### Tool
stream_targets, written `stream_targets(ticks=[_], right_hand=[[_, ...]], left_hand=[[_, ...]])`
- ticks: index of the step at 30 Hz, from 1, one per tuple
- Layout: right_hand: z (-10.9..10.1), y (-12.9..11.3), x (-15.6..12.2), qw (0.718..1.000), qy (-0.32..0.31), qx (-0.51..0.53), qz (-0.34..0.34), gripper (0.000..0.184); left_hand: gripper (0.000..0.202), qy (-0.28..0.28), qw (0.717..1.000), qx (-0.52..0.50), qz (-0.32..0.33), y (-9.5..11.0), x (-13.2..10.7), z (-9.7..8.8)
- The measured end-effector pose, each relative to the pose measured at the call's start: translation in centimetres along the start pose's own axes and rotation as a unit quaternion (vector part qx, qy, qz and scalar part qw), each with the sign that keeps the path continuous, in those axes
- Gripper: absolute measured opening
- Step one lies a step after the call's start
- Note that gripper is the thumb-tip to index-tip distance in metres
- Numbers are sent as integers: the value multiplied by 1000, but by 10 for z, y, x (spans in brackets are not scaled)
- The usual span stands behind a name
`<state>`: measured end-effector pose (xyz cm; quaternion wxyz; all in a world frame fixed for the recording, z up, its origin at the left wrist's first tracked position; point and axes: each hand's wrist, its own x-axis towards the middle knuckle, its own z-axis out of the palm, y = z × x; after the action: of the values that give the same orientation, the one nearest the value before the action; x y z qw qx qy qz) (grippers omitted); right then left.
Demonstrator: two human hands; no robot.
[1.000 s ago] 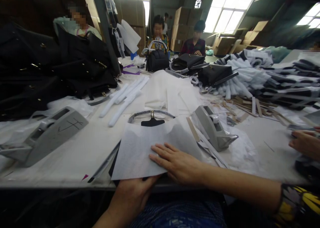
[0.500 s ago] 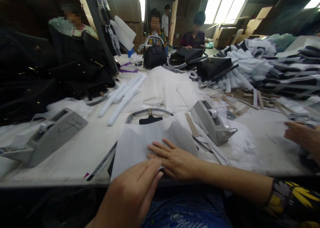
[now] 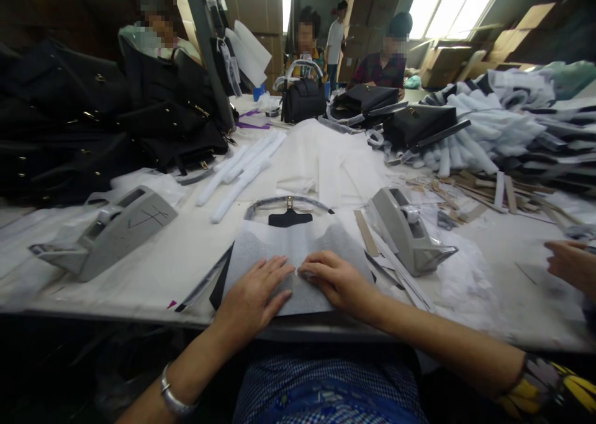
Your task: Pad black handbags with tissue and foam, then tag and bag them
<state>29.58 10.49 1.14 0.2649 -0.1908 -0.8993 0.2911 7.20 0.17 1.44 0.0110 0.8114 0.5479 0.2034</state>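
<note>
A thin white sheet (image 3: 302,297) covers the body of a black handbag (image 3: 218,287), whose corners stick out at both sides. Above the sheet's top edge show the plastic-wrapped handle (image 3: 265,204) and a black flap tab (image 3: 291,218) with a gold buckle (image 3: 290,202). My left hand (image 3: 256,290) rests on the sheet left of the middle, fingers stretched out and thumb apart. My right hand (image 3: 342,284) lies opposite, fingers slightly bent on the sheet. A small shiny spot shows between the fingertips; what it is I cannot make out.
Grey tape dispensers stand left (image 3: 112,231) and right (image 3: 405,228). White foam tubes (image 3: 246,179) and paper sheets (image 3: 326,154) lie beyond. Black bags (image 3: 74,120) are piled left. Cardboard strips (image 3: 479,194) lie right, near another person's hand (image 3: 570,262). Co-workers sit across the table.
My left hand has moved up from the sheet's lower edge and flattened onto it. My right hand has shifted slightly right, its fingers now more bent. The view has turned a little left.
</note>
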Motion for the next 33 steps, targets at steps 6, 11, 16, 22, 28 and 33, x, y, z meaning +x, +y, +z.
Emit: stream_targets(ticks=[6, 11, 16, 22, 28, 33], right_hand=[[2, -1, -2, 994, -60, -92, -19, 31], [2, -2, -3, 980, -105, -162, -41, 29], [1, -6, 1, 962, -148, -213, -85, 24], [1, -7, -1, 962, -140, -217, -84, 33], [3, -1, -6, 966, -119, -196, -120, 46], [1, 1, 0, 981, -103, -146, -72, 35]], left_hand=[[33, 14, 1000, 6, 1, -2, -1, 4], [31, 18, 1000, 11, 4, 0, -1, 3], [30, 21, 1000, 16, 13, -1, -1, 4], [29, 15, 999, 32, 32, -1, -1, 6], [30, 27, 999, 27, 28, 0, 0, 5], [31, 44, 999, 12, 27, -2, 0, 7]])
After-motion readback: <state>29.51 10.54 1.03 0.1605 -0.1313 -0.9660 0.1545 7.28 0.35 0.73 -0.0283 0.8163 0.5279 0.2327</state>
